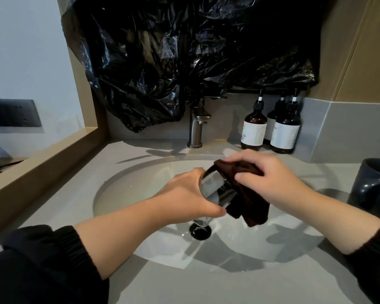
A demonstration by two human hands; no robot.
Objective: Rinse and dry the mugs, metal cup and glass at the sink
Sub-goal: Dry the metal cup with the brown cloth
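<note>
Your left hand (184, 194) grips the metal cup (213, 187) on its side above the sink (127, 185); your right hand (270, 178) pinches the brown cloth (246, 198) against it. Rotate the cup under the cloth, grip firm, since wet metal likely slips.

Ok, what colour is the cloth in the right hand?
Dark brown; the cloth shows best in head view.

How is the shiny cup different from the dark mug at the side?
The metal cup is shiny and silver; the mug is dull and dark. The metal cup is tilted in the left hand over the sink, a cloth on it; the mug stands upright on the counter, untouched.
</note>
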